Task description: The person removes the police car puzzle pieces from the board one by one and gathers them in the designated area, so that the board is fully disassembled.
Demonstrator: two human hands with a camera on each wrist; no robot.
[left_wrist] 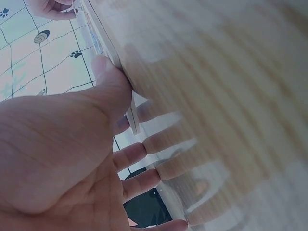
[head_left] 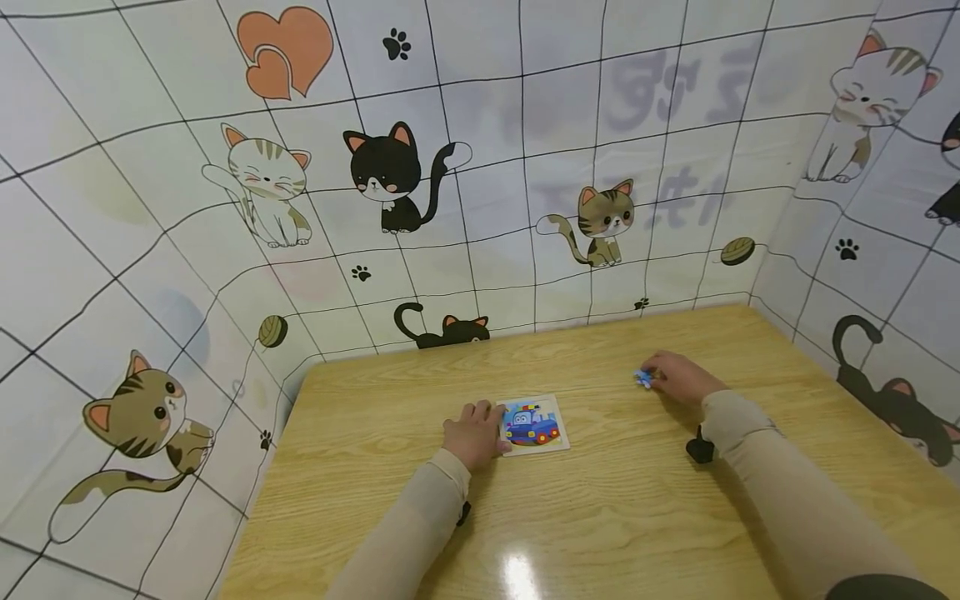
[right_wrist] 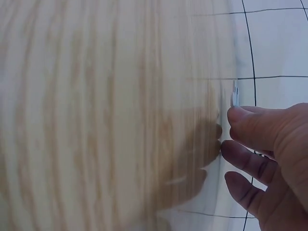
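Note:
A square jigsaw puzzle board (head_left: 534, 429) with a blue cartoon car picture and a pale border lies flat on the wooden table. My left hand (head_left: 472, 435) rests at the board's left side, its fingers spread on the tabletop. In the left wrist view that hand's thumb (left_wrist: 108, 79) lies against the board's edge (left_wrist: 107, 41). Over to the right, my right hand (head_left: 678, 379) pinches a small blue puzzle piece (head_left: 643, 378) between thumb and fingertips, low over the table. The right wrist view has the piece (right_wrist: 235, 94) nearly edge-on above the thumb tip.
The wooden table (head_left: 600, 517) ends against a white cloth wall (head_left: 495, 192) printed with cats and grid lines. More of this cloth stands along the left and right sides. Black wrist-worn devices show under both sleeves, one (head_left: 701, 448) at the right wrist.

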